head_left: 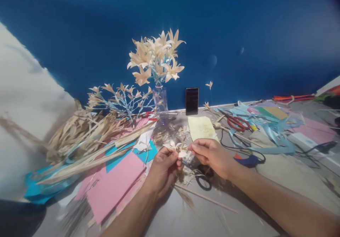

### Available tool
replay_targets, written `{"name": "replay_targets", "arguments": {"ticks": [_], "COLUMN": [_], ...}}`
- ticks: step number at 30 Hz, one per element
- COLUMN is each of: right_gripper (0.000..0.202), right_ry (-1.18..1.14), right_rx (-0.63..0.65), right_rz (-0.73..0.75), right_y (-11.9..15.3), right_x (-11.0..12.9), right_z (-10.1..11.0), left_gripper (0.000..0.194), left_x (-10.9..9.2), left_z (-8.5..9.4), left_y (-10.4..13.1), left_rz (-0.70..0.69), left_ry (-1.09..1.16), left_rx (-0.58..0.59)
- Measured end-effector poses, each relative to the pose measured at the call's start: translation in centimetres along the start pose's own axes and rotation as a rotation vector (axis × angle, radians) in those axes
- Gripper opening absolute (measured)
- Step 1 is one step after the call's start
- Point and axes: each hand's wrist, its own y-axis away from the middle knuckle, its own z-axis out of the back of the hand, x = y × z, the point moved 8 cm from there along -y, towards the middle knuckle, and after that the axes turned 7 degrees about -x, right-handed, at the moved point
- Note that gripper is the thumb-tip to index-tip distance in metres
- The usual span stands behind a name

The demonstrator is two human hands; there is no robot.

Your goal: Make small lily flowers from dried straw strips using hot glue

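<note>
A small cream flower (172, 146), which looks like dried husk, is pinched between the thumb and fingers of my left hand (162, 169). Just to its right, my right hand (212, 156) is closed in a pinch at the flower's edge. Whatever lies between those right fingertips is too small to make out. Black-handled scissors (204, 182) lie on the table below my hands, partly hidden by the right one. Cream scraps (183, 132) are scattered around and behind the flower.
Finished flowers (156, 52) stand in a clear bottle (160, 106); a smaller flower branch (124, 100) is to its left. Dried husks (79, 137) and pink sheets (117, 184) cover the left. A phone (192, 101), red-handled scissors (238, 123) and blue ribbon (276, 146) lie beyond.
</note>
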Motion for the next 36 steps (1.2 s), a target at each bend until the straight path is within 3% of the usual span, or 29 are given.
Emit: {"name": "replay_targets", "arguments": {"ticks": [6, 11, 14, 22, 28, 36], "right_gripper": [0.016, 0.012, 0.009, 0.007, 0.008, 0.008], "right_ry": [0.402, 0.569, 0.609, 0.656, 0.709, 0.727], "right_rx": [-0.048, -0.015, 0.001, -0.148, -0.172, -0.116], "right_rz": [0.279, 0.747, 0.920, 0.957, 1.011, 1.104], "right_y": [0.8, 2.7, 3.6, 3.9, 4.2, 5.3], "right_x": [1.4, 3.7, 4.5, 5.3, 5.5, 5.8], "right_z": [0.0, -1.6, -2.0, -1.0, -1.2, -1.5], "left_gripper": [0.029, 0.031, 0.031, 0.027, 0.027, 0.024], "left_x": [0.2, 0.7, 0.6, 0.9, 1.5, 0.4], "left_z": [0.1, -0.2, -0.3, -0.2, -0.2, -0.3], "left_y": [0.0, 0.1, 0.2, 0.2, 0.1, 0.3], "left_rz": [0.009, 0.030, 0.028, 0.049, 0.074, -0.036], "left_ry": [-0.060, -0.070, -0.072, -0.092, -0.078, -0.173], "left_rx": [-0.005, 0.023, 0.041, 0.032, 0.029, 0.041]}}
